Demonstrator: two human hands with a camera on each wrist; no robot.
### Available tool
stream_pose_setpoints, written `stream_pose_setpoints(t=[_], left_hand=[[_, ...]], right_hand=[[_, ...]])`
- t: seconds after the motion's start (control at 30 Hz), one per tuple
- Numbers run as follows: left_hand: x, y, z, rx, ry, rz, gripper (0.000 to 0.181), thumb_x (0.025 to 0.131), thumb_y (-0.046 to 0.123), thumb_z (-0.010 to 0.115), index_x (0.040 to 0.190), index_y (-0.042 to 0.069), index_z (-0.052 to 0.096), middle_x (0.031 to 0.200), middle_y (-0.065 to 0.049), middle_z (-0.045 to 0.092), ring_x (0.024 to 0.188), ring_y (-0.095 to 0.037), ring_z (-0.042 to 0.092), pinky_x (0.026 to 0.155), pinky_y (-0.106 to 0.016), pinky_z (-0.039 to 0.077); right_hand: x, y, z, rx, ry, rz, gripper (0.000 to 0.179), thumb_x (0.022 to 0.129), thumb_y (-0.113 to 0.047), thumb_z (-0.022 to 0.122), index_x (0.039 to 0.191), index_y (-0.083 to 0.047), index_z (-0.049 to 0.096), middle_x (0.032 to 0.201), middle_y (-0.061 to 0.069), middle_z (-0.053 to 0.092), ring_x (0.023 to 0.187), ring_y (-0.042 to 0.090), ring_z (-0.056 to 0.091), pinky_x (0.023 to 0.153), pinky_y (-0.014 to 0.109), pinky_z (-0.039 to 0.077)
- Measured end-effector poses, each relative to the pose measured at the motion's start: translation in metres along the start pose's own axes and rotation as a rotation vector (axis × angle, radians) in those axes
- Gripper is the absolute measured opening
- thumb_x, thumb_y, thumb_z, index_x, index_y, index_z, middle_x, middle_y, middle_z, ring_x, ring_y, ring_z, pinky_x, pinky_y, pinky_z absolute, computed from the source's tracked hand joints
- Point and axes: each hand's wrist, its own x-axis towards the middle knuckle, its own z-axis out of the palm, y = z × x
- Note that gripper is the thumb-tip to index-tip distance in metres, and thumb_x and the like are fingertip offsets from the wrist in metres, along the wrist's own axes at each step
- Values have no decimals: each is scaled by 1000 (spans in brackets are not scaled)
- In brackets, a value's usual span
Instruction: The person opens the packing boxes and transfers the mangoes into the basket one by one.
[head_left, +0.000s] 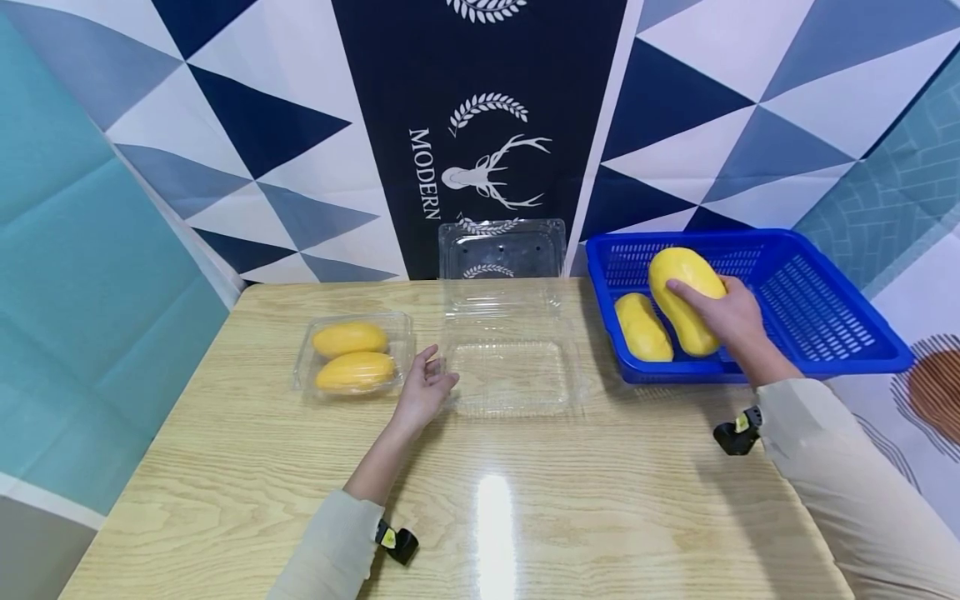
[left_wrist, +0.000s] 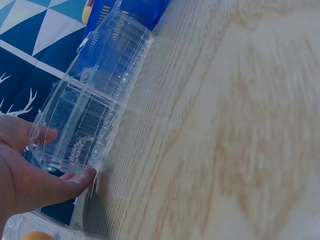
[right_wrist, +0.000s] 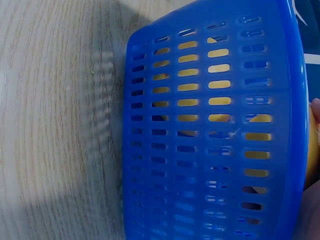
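Note:
In the head view my right hand (head_left: 726, 312) grips a large oblong yellow fruit (head_left: 686, 287), narrower in the middle, over the blue plastic basket (head_left: 855, 367). A second yellow fruit (head_left: 643, 327) lies in the basket beside it. The right wrist view mostly shows the slotted basket wall (right_wrist: 200, 107), with yellow behind the slots. My left hand (head_left: 426, 387) is at the left edge of a clear plastic clamshell box (head_left: 510, 408), fingers relaxed. The box's lid (head_left: 501, 250) stands raised at the back. In the left wrist view, thumb and fingers (left_wrist: 47, 135) lie around the box's end.
Left of my left hand, another clear box (head_left: 408, 329) holds two yellow fruits (head_left: 354, 372). The wooden table (head_left: 570, 492) ends at a patterned cloth (head_left: 300, 208) along the back. The basket overhangs the table's right edge.

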Motion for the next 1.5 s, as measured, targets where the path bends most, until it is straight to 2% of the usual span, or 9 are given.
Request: stream_pose_setpoints(t=[0.57, 0.83, 0.97, 1.23, 1.4, 1.5], left_hand=[[0, 2, -1, -9, -4, -6, 65, 94, 15, 54, 147, 4, 17, 146, -23, 28, 130, -39, 38, 101, -47, 43], [-5, 13, -1, -12, -11, -17, 65, 94, 12, 53, 146, 0, 17, 146, -26, 27, 130, -42, 36, 102, -50, 42], [-3, 7, 0, -7, 5, -2, 63, 94, 15, 54, 147, 4, 19, 146, -23, 30, 129, -40, 38, 101, -47, 43], [-4, 6, 0, -4, 3, -4, 63, 94, 15, 54, 146, 3, 20, 146, -23, 31, 129, -40, 39, 101, -48, 43], [-16, 23, 1, -2, -14, -9, 63, 94, 12, 52, 146, -1, 19, 146, -27, 28, 129, -42, 37, 101, -49, 43], [-19, 28, 2, 5, -15, -9, 62, 95, 11, 51, 146, -1, 18, 146, -27, 28, 129, -42, 37, 101, -49, 43]], right_hand=[[5, 6, -1, -27, -37, 63, 123, 67, -85, 46, 144, 6, 17, 114, 24, 45, 73, 19, 56, 55, 28, 51], [7, 9, -1, -26, -53, 83, 121, 69, -84, 45, 144, 7, 16, 113, 24, 45, 72, 19, 56, 53, 27, 51], [7, 11, -2, -27, -62, 92, 119, 70, -83, 44, 144, 7, 17, 113, 24, 45, 73, 20, 56, 52, 26, 50], [7, 10, -4, -56, -89, 116, 120, 71, -83, 44, 143, 9, 17, 112, 24, 45, 73, 21, 55, 51, 24, 48], [10, 11, -3, -78, -100, 134, 120, 70, -83, 44, 143, 10, 17, 112, 25, 45, 75, 22, 55, 51, 24, 47], [11, 12, -3, -81, -110, 135, 120, 70, -83, 44, 141, 10, 21, 109, 24, 46, 72, 21, 55, 51, 25, 47]])
